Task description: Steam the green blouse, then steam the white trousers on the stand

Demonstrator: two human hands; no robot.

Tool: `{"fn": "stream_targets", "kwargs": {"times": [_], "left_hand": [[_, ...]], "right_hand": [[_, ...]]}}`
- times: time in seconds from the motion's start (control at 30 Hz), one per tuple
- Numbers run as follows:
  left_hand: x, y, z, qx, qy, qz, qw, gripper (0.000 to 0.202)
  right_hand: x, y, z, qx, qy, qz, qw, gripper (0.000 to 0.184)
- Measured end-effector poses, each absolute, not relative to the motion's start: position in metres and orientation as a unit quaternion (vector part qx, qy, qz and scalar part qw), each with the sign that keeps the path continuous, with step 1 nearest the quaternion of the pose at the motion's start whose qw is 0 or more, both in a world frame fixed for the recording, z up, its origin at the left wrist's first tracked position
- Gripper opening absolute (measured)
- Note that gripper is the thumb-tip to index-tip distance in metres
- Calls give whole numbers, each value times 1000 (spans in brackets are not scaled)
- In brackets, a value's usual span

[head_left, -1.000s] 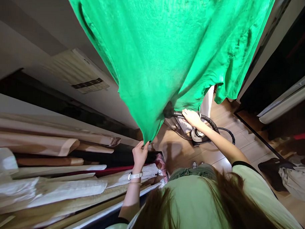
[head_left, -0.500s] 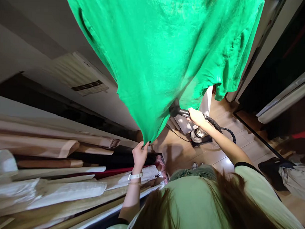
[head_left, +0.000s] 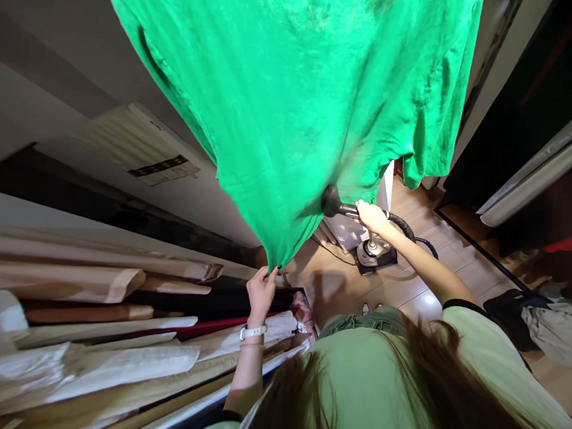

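Overhead, creased bright-green garment point(head_left: 290, 102), hem pinched by left hand point(head_left: 261, 292), right hand point(head_left: 371, 216) clenched on steamer point(head_left: 333, 202)

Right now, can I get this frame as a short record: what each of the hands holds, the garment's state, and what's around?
left hand: pinches the lowest corner of the green garment
right hand: grips the steamer wand, its head against the cloth
garment state: hangs from above, drawn to a point at the pinched corner
hose: runs from the wand to the steamer base on the wood floor
nearby: fabric rolls stacked at left; clothes heap at right
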State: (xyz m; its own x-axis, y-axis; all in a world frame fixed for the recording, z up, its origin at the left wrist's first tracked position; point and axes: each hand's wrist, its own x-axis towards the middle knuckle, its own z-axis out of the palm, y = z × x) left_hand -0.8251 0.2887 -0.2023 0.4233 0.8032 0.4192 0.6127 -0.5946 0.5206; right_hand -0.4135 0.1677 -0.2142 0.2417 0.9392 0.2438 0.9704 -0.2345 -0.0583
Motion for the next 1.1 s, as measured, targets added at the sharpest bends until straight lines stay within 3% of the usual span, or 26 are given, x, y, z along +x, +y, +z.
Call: {"fn": "stream_targets", "kwargs": {"times": [0.3, 0.53, 0.7, 1.1], "left_hand": [[-807, 290, -201, 824, 427, 335, 163, 30], [-753, 296, -220, 796, 465, 301, 243, 37], [-712, 303, -238, 818, 439, 266, 258, 35], [-649, 300, -265, 817, 340, 291, 363, 42]], "right_hand": [[-399, 99, -254, -855, -481, -79, 177, 43], [-430, 5, -289, -887, -249, -114, 371, 58], [-454, -45, -275, -872, -78, -149, 460, 56], [-506, -139, -212, -754, 91, -286, 584, 51]]}}
